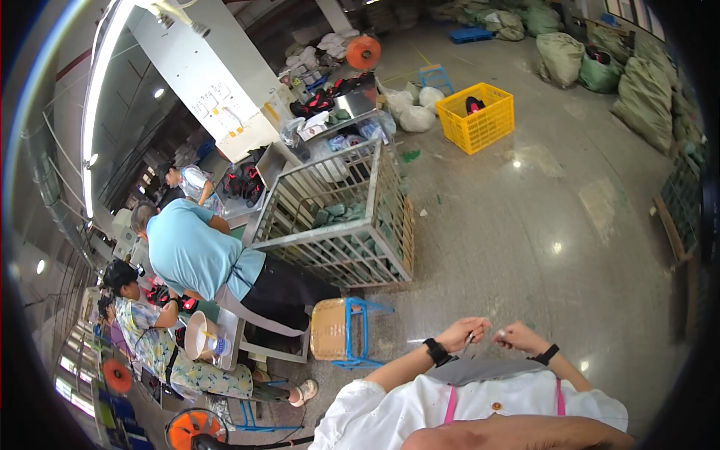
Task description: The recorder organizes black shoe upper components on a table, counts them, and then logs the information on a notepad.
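In front of my white shirt, at the lower right, both my hands are raised close together with a small gap between them. My left hand [462, 334], with a black band at its wrist, is closed around a slim dark metallic tool [469, 339] that points down toward me; its exact kind is too small to tell. Fingers pinched, my right hand [519, 337] faces it from the right. Something tiny and pale may be at those fingertips, but I cannot make it out. Below the hands lies grey cloth [487, 370] across my front.
A wooden-topped stool with blue legs [330, 330] stands left of my hands. Beyond it are a metal cage [322, 238] of green pieces and a yellow crate [480, 127]. Several people work at tables on the left, one in a blue shirt [195, 244]. Sacks [645, 105] line the far right.
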A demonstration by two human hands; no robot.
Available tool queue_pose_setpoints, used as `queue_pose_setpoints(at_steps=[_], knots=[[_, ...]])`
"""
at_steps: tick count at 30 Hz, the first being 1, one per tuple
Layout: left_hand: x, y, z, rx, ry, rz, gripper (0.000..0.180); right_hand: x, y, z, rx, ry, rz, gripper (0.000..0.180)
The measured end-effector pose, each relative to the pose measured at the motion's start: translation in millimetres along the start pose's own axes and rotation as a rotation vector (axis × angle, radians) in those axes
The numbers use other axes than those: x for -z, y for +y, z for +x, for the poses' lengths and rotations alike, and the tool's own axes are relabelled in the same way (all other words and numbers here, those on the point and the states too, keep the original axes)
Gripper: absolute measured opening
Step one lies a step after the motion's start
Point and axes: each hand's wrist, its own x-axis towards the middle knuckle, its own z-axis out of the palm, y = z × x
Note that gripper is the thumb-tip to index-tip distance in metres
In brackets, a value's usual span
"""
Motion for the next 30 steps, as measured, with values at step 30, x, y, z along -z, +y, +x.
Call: queue_pose_setpoints(at_steps=[30], knots=[[249,522,431,-0.090,0.153,1.611,0.019,343,-269,596,-0.014,0.053,-0.237,0.017]])
